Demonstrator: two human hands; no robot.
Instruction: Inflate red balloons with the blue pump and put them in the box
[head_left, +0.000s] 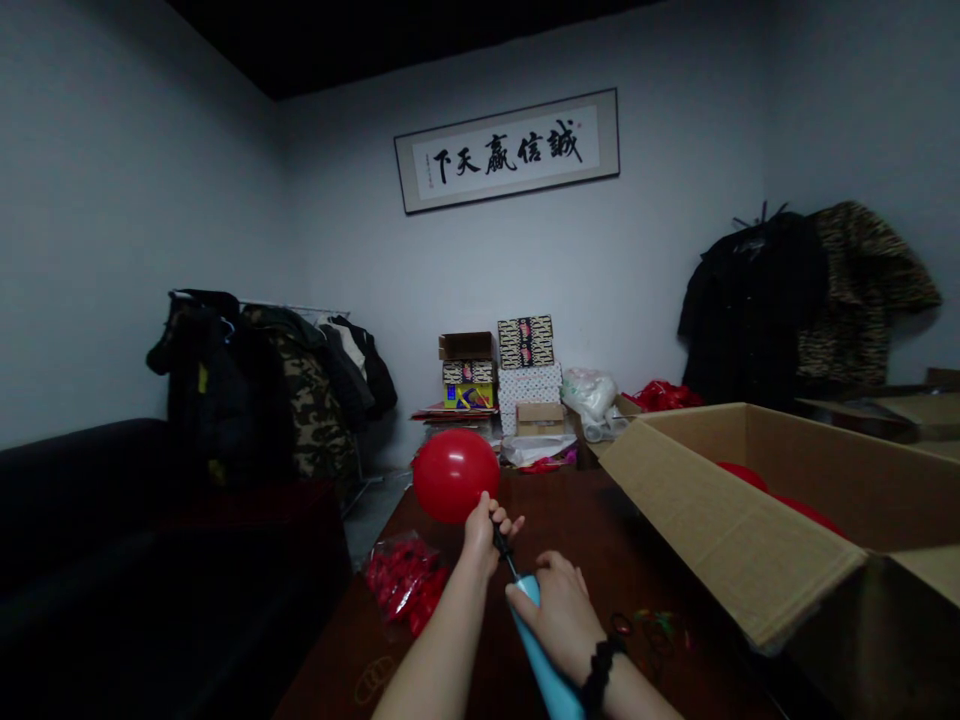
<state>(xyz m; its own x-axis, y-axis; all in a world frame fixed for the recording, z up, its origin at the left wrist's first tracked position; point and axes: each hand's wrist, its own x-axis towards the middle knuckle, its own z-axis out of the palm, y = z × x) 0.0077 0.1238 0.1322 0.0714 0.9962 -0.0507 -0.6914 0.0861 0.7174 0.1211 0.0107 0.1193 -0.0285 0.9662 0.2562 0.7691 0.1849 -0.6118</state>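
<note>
A round red balloon, partly inflated, sits on the black nozzle end of a hand pump. My left hand is closed around the balloon's neck and the nozzle. Below it, my right hand wraps round the light blue barrel of the balloon pump, which slants down toward me. A thin rod shows between the barrel and the black end. A black scrunchie circles my right wrist. Left of my left forearm, a clear bag of red balloons lies on the brown table.
A large open cardboard box with red balloons inside stands on the right. Rubber bands and small coloured bits lie on the table. Stacked boxes stand at the back. A dark sofa is at left.
</note>
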